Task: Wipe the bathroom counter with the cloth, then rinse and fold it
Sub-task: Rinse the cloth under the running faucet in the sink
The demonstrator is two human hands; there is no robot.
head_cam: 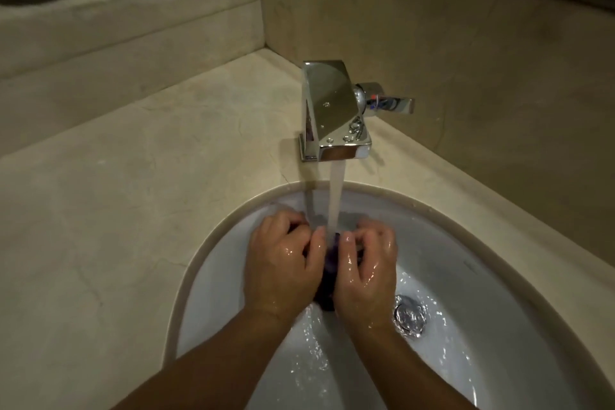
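We rinse the dark cloth (327, 276) under the running tap (332, 110), both hands low in the sink (466, 276).

Our left hand (283, 263) and right hand (366, 270) sit side by side, wet, and the fingers (316, 243) of each are curled in, gripping the bunched cloth between them. Only a dark purple strip of the cloth shows, from the fingertips down towards the wrists; the rest is hidden by our hands. The stream of water (336, 200) lands on its top end, between the two sets of fingers. The drain (410, 315) lies just right of our right wrist, and the beige desk (133, 193) surrounds the sink.
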